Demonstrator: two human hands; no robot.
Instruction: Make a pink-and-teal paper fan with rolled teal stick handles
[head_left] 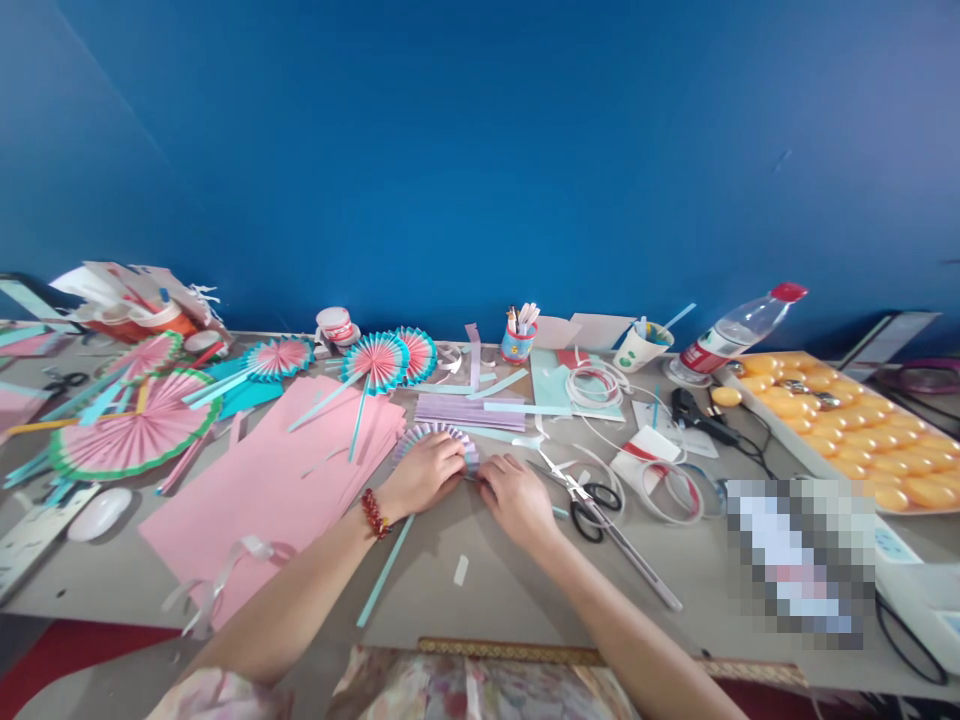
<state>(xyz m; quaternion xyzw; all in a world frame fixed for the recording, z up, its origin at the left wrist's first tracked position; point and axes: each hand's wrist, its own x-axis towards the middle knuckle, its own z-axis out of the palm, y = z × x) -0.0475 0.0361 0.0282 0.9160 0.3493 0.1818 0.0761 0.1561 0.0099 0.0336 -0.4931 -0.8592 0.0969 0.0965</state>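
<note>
A lavender pleated paper fan (459, 440) lies spread on the table in front of me. My left hand (429, 472) rests over its lower part, fingers closed on the folds and hiding some of them. At the fan's right edge, my right hand (517, 497) has its fingers curled and pressed together on the paper; the exact grip is partly hidden. A pale blue paper strip (385, 575) sticks out toward me from beneath my left wrist. Just right of my right hand lie black-handled scissors (595, 510) and a slim grey cutter knife (641, 562).
Pink paper sheets (247, 490) and finished fans (375, 362) lie to the left. Behind my hands are lavender strips (469, 412) and a pen cup (519, 340). On the right stand a bottle (731, 340), a glue gun (701, 415) and a tray of yellow ovals (847, 430).
</note>
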